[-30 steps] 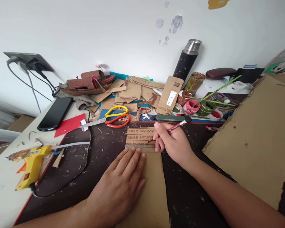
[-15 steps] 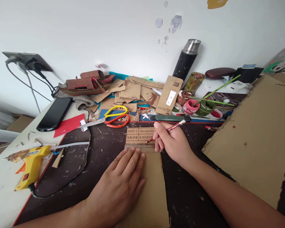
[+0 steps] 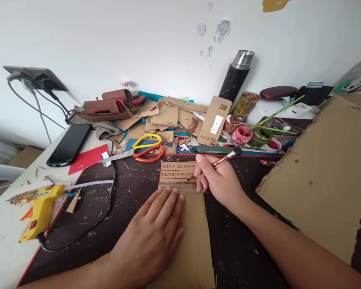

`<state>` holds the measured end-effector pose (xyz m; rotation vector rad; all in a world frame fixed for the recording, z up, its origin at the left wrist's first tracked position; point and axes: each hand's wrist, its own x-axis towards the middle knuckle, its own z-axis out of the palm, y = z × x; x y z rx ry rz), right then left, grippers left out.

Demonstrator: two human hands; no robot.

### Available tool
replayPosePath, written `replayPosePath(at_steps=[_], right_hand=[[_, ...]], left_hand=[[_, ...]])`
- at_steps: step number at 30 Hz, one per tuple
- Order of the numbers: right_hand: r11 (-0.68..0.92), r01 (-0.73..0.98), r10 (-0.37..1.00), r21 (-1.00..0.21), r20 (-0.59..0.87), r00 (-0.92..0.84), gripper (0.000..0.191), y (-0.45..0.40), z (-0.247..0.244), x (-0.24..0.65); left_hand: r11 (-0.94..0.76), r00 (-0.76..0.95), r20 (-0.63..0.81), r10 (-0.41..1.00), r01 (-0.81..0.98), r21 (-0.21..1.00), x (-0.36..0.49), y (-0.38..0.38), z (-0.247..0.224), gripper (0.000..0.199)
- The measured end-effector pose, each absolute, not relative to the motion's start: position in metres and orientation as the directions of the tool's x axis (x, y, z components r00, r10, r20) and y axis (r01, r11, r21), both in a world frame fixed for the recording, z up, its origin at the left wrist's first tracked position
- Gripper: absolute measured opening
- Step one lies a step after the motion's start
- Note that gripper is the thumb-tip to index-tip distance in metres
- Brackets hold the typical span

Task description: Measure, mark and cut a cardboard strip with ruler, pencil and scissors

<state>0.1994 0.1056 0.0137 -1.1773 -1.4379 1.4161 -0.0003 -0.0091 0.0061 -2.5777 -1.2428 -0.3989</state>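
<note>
A strip of brown cardboard (image 3: 195, 233) with printed text at its far end lies on the dark work mat (image 3: 132, 176). Across it sits a clear ruler (image 3: 189, 188). My left hand (image 3: 156, 228) lies flat on the cardboard, fingers stretched out, fingertips pressing on the ruler's near edge. In my right hand (image 3: 218, 178) is a red and black pencil (image 3: 224, 158), gripped between thumb and fingers. The pencil's tip points down and left, at the ruler's far edge by the printed lines. Part of the ruler is hidden behind my right hand's fingers.
Scissors (image 3: 147, 147) and a green utility knife (image 3: 215, 149) lie beyond the cardboard. A yellow glue gun (image 3: 42, 212) is at left, near a black phone (image 3: 69, 144). Paint jars (image 3: 243, 135), cardboard scraps (image 3: 165, 115) and a thermos (image 3: 235, 76) line the wall. A large cardboard sheet (image 3: 321, 172) leans at right.
Almost nothing differs. Both hands, the ruler and the pencil keep nearly the same places; my right hand has shifted only very slightly.
</note>
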Motion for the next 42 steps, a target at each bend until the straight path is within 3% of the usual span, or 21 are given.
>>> replayPosePath(at_steps=[42], right_hand=[[-0.06, 0.066, 0.962, -0.996, -0.075, -0.262, 0.068, 0.1055, 0.0155, 0.1984]], left_hand=[[-0.602, 0.586, 0.377, 0.717, 0.794, -0.087, 0.0016, -0.0075, 0.0087, 0.049]])
